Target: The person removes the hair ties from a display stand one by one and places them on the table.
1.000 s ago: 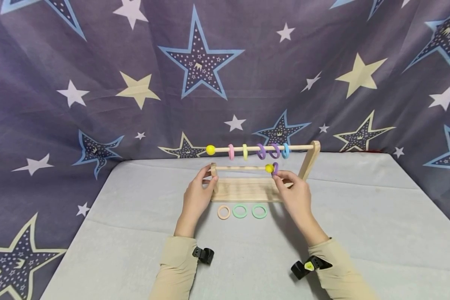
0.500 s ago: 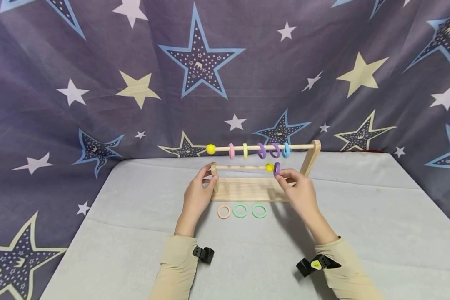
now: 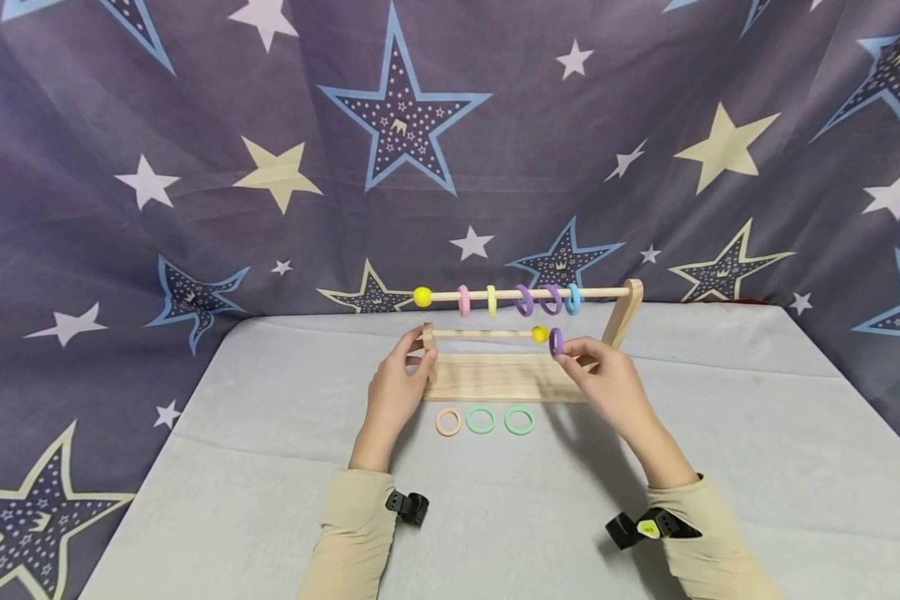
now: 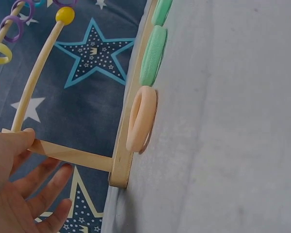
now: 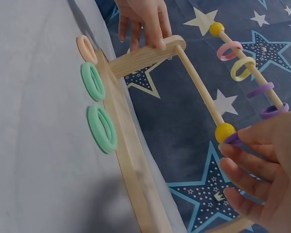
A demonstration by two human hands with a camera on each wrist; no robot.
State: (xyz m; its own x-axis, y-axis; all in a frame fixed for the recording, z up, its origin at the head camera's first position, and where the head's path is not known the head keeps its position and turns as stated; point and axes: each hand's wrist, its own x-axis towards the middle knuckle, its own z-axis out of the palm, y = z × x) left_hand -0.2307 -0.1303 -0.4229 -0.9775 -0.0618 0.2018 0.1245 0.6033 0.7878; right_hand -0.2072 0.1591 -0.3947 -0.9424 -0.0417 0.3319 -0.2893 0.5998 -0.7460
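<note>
A wooden rack (image 3: pixel 495 379) with two rods stands on the table. My left hand (image 3: pixel 398 390) grips the top of its short left post (image 4: pixel 70 154), thumb and fingers on either side. From that post the lower rod (image 3: pixel 483 333) runs right to a yellow end ball (image 3: pixel 540 333), with no ring on it. Just right of the ball, my right hand (image 3: pixel 607 383) pinches a purple ring (image 3: pixel 557 342) between thumb and fingertips, apart from the rod in the head view. On the upper rod (image 3: pixel 600 293) hang a pink ring (image 3: pixel 463 301), a yellow ring (image 3: pixel 492 301), two purple rings (image 3: pixel 524 301) and a blue ring (image 3: pixel 573 299).
In front of the rack base lie a peach ring (image 3: pixel 448 422) and two green rings (image 3: pixel 481 420) in a row. The tall right post (image 3: pixel 622 315) rises behind my right hand. A star-patterned cloth (image 3: pixel 390 225) hangs behind the grey table (image 3: pixel 270 400).
The purple ring in my right hand has moved slightly right, from against the yellow ball to a small gap from it. My left hand stays on the post.
</note>
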